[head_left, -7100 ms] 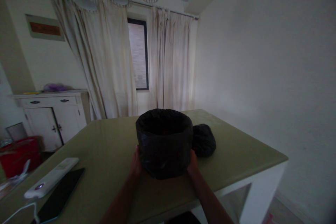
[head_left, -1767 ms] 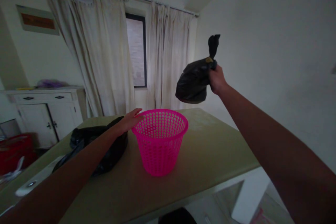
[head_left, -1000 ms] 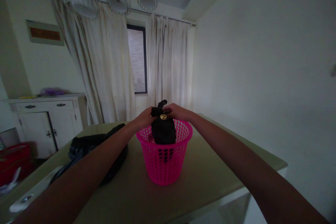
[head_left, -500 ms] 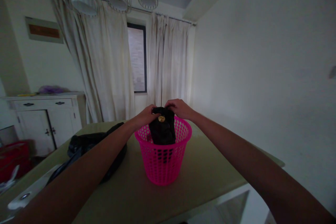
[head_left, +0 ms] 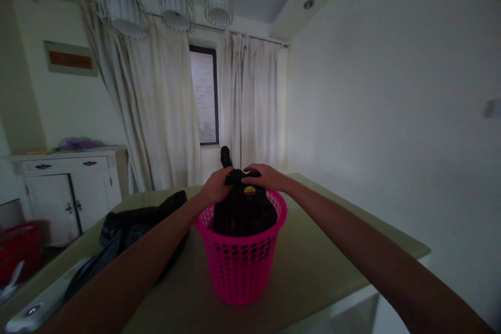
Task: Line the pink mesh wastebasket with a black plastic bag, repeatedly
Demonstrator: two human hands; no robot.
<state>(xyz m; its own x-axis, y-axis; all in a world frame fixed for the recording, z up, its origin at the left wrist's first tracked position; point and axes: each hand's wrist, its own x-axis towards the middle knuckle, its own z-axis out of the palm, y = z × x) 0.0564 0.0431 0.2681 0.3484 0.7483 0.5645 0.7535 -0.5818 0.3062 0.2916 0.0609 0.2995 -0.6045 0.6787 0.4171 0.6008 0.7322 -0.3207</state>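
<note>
A soft black cloth item [head_left: 245, 214] with a round gold emblem sits bunched inside the pink basket [head_left: 240, 271], its top rising above the rim. My left hand [head_left: 217, 186] is closed on its upper left edge, the fingertips partly hidden. From the right, my right hand [head_left: 268, 177] pinches the top edge just above the emblem. A narrow black end of cloth sticks up behind my left hand. Whether the item is a garment or a bag I cannot tell.
Dark clothing [head_left: 136, 224] lies heaped on the green tabletop [head_left: 313, 255], left of the basket and partly behind my left forearm. A white object [head_left: 43, 297] lies at the table's left edge. A white cabinet [head_left: 50, 198] and a red container [head_left: 19, 250] stand beyond.
The black item has sunk lower and spread wider in the basket, both hands moving down with it. A narrow black end now stands up behind it. The view has tilted slightly up.
</note>
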